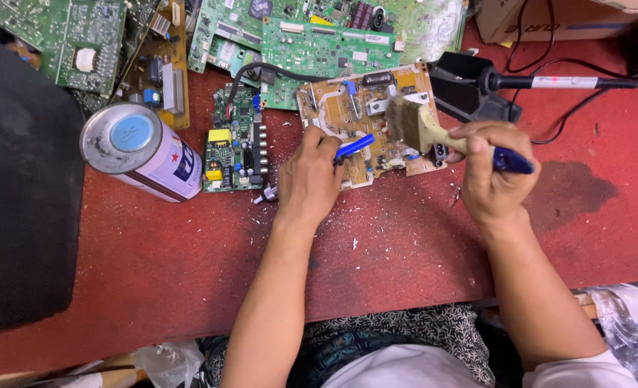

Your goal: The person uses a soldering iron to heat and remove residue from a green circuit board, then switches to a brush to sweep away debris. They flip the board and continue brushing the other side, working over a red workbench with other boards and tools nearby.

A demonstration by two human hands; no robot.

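On the red bench mat (405, 251) lies a tan circuit board (365, 122), component side up, and everything else is best placed from it. The left hand (308, 179) rests on the board's near-left corner, fingers curled shut around a blue-handled tool (355, 147) whose tip points in toward the middle of the board; what kind of tool it is cannot be told, since the hand hides most of it. The right hand (488, 169) sits just off the board's right edge, fingers closed tight round the blue handle of a paintbrush (423, 129), with the worn bristles tilted down over the board's right half — touching it or only just above, I cannot tell. Judging from the pale flecks scattered on the mat near the board, this looks like brushing debris off the board; done well, that would mean light strokes outward toward the edge, bristles kept clear of the tall parts, and the left hand pinning the corner so the board does not skate. Left of the board lies a small green circuit board (234, 144), and farther left a spray can (143, 151) on its side. Behind the board more green boards (319, 43) are stacked, and to its right rear a soldering iron (570, 82) rests on a black stand (470, 90), well apart from both hands — its cable trails off to the right.
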